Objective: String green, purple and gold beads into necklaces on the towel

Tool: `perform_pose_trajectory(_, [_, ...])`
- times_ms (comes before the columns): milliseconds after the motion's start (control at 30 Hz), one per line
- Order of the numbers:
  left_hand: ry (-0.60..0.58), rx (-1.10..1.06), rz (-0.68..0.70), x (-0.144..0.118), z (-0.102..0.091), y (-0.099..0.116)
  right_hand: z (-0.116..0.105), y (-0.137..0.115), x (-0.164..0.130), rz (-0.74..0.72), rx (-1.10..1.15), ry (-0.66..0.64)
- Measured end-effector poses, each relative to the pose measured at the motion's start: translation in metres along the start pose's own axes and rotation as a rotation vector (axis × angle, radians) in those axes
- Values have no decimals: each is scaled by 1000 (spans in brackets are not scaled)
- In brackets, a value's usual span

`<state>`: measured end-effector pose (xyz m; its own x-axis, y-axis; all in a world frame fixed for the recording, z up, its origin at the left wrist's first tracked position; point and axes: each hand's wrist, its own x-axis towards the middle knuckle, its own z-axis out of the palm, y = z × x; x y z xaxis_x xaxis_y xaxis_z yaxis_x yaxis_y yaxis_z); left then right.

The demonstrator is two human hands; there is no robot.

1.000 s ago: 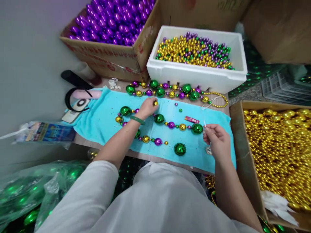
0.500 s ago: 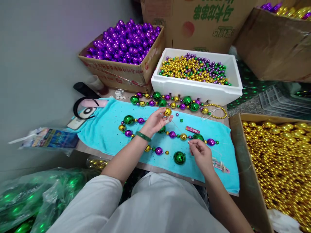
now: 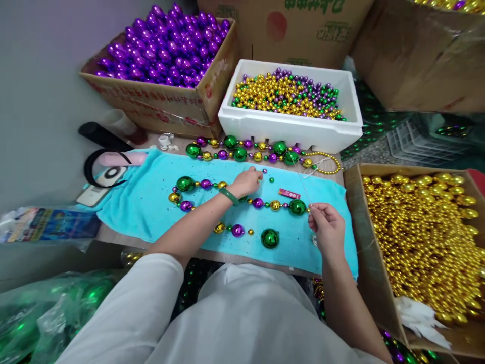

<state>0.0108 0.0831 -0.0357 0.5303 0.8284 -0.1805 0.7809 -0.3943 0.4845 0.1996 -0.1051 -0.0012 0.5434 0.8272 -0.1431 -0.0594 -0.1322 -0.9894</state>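
Two hands work over a turquoise towel point(image 3: 151, 197) spread along the front edge of the worktop. The left hand point(image 3: 247, 181) rests fingers-down near the towel's middle, curled over part of a bead strand point(image 3: 261, 203); whether it pinches a bead I cannot tell. The right hand point(image 3: 326, 228) sits near the towel's right end, fingers pinched together on a thin thread point(image 3: 303, 183) beside a big green bead point(image 3: 297, 207) at that end of the strand. The strand's long axis runs left to right between the hands, so its open end lies just left of the right hand, which is the nearer one. A loose green bead point(image 3: 270, 237) lies close to the front edge, and a finished necklace point(image 3: 257, 150) lines the back edge beside a white foam box point(image 3: 291, 132).
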Motion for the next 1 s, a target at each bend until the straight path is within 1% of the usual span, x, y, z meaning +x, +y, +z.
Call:
perform_pose_trajectory(67, [-38,18,-16,4,7,4,-6,0,1,1,2,26])
perform_pose_trajectory(167, [-68,16,-38,9,10,6,-13,2,0,-14,10,51])
perform_pose_trajectory(200, [-59,12,-34,13,10,5,-15,3,1,-25,14,59])
perform_pose_trajectory(233, [-25,-4,-25,17,11,4,-18,3,2,-39,18,73])
perform_pose_trajectory(300, [74,-63,8,27,12,0,-26,0,6,-70,27,116])
perform_pose_trajectory(367, [120,-121,31,37,14,-3,-38,-8,13,-131,54,196])
perform_pose_trajectory(500, [74,-174,36,51,16,-5,-70,-32,24,-321,110,419])
perform_pose_trajectory(567, [61,-153,51,55,17,-5,-85,-43,25,-377,78,488])
perform_pose_trajectory(633, [54,-126,66,56,17,-4,-93,-49,23,-365,44,489])
perform_pose_trajectory(733, [45,-160,40,56,17,-2,-93,-45,20,-310,88,457])
perform_pose_trajectory(833, [71,-238,0,57,15,-2,-81,-30,20,-246,136,398])
perform_pose_trajectory(933, [108,-251,14,56,11,-2,-67,-14,19,-148,114,291])
perform_pose_trajectory(1000, [156,-340,17,53,7,1,-59,-6,16,-81,77,224])
